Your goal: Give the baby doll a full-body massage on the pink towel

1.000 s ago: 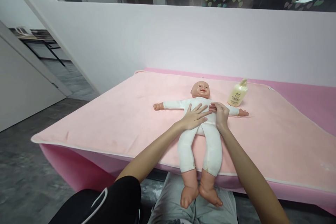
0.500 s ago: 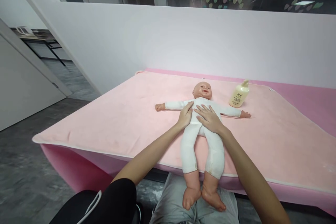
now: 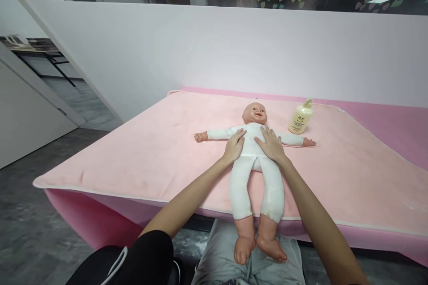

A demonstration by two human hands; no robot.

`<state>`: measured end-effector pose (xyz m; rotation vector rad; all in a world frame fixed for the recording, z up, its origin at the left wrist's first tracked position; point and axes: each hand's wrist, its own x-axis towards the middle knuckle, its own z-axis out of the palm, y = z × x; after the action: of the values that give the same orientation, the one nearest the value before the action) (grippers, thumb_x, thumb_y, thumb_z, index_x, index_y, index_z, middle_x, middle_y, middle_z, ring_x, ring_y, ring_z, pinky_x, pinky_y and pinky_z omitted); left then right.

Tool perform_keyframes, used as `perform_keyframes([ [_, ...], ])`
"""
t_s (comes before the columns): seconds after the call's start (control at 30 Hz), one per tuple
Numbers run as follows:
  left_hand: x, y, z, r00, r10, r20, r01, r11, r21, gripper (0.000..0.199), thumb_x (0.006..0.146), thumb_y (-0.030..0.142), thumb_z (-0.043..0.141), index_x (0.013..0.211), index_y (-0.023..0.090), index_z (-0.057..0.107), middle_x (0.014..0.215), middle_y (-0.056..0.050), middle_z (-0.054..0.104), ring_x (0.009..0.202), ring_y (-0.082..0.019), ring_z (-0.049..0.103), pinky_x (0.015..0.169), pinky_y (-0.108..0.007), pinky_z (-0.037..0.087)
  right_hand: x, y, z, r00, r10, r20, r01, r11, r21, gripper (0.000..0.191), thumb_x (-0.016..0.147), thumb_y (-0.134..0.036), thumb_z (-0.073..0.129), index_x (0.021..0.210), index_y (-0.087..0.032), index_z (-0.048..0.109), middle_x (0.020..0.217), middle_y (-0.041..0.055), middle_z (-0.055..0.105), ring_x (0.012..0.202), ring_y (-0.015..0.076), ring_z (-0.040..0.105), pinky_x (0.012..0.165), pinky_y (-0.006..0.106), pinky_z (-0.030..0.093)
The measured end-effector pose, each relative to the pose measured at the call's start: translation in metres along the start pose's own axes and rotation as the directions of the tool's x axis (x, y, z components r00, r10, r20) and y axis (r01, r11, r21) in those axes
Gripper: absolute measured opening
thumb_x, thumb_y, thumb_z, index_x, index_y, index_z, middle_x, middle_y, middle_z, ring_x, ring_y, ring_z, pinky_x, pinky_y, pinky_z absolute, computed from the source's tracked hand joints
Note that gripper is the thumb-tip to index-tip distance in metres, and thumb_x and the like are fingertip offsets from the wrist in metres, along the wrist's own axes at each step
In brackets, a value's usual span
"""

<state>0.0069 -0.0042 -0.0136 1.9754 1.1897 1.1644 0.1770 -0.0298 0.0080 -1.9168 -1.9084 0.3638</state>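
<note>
Sideways from mid-belly, the right hand [image 3: 272, 146] has slid to one flank of the single white-cloth doll [image 3: 252, 144]; the left hand [image 3: 235, 145] covers the other; right fingers slightly fanned, left ones together, all flat, unclamped; it lies lengthwise on fuzzy pink blanket [image 3: 133, 156], glossy head [image 3: 254, 113] wallward, two smooth feet [image 3: 244, 249] past the bench [image 3: 394, 129] edge.

Sides of doll [image 3: 250, 146] torso hidden under fingers of left hand [image 3: 234, 144] and right hand [image 3: 272, 146]; palms also hidden. On bottle [image 3: 296, 128] beyond right fingers, smallest print too tiny for reading. Pink blanket [image 3: 361, 178], far rightward of fingers, cut by picture edge. Grey trousers [image 3: 214, 254], below fingers, cut at bottom.
</note>
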Motion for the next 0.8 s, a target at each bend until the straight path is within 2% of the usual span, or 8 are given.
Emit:
perform_keyframes([
  [0.23, 0.001, 0.002, -0.001, 0.999, 0.039, -0.014, -0.039, 0.999, -0.009, 0.039, 0.085, 0.019, 0.040, 0.122, 0.014, 0.054, 0.132, -0.009, 0.054, 0.125, -0.020, 0.046, 0.110, -0.042, 0.032, 0.007, 0.020, 0.008, 0.990, 0.117, -0.078, -0.098, 0.971, 0.218, 0.082, 0.084, -0.062, 0.032, 0.143, -0.006, 0.024, 0.150, 0.0176, 0.021, 0.140, 0.0287, 0.016, 0.113, 0.045, 0.011],
  [0.37, 0.001, 0.001, -0.002, 0.994, 0.099, -0.037, -0.099, 0.995, 0.015, 0.035, 0.084, 0.019, 0.044, 0.116, 0.016, 0.057, 0.128, -0.008, 0.057, 0.122, -0.020, 0.049, 0.108, -0.041, 0.035, 0.007, 0.018, 0.008, 0.972, 0.125, -0.199, -0.071, 0.963, 0.258, 0.072, 0.086, -0.056, 0.033, 0.137, -0.005, 0.036, 0.143, 0.0183, 0.035, 0.135, 0.0264, 0.029, 0.112, 0.040, 0.018],
  [0.57, -0.002, 0.008, -0.006, 0.974, 0.224, 0.018, -0.224, 0.974, 0.007, 0.029, 0.084, 0.022, 0.044, 0.104, 0.018, 0.065, 0.120, -0.007, 0.063, 0.119, -0.020, 0.053, 0.104, -0.041, 0.038, 0.006, 0.019, 0.008, 0.961, 0.061, -0.271, 0.004, 0.973, 0.232, 0.056, 0.089, -0.045, 0.033, 0.127, -0.008, 0.048, 0.133, 0.0179, 0.049, 0.127, 0.0262, 0.042, 0.107, 0.040, 0.029],
  [0.67, -0.005, 0.015, -0.009, 0.975, 0.220, 0.038, -0.216, 0.973, -0.079, 0.025, 0.084, 0.024, 0.046, 0.095, 0.018, 0.068, 0.112, -0.006, 0.067, 0.117, -0.022, 0.054, 0.103, -0.041, 0.039, 0.007, 0.021, 0.009, 0.959, 0.035, -0.281, 0.030, 0.975, 0.222, 0.056, 0.089, -0.046, 0.032, 0.126, -0.008, 0.048, 0.130, 0.0181, 0.051, 0.123, 0.0273, 0.045, 0.104, 0.041, 0.032],
  [0.8, -0.008, 0.024, -0.012, 0.973, 0.193, 0.125, -0.151, 0.946, -0.286, 0.027, 0.084, 0.030, 0.047, 0.083, 0.017, 0.071, 0.092, -0.006, 0.073, 0.103, -0.022, 0.063, 0.106, -0.043, 0.034, 0.006, 0.021, 0.008, 0.958, 0.034, -0.284, 0.029, 0.977, 0.213, 0.056, 0.089, -0.045, 0.033, 0.126, -0.005, 0.048, 0.130, 0.0193, 0.050, 0.123, 0.0286, 0.045, 0.104, 0.041, 0.032],
])
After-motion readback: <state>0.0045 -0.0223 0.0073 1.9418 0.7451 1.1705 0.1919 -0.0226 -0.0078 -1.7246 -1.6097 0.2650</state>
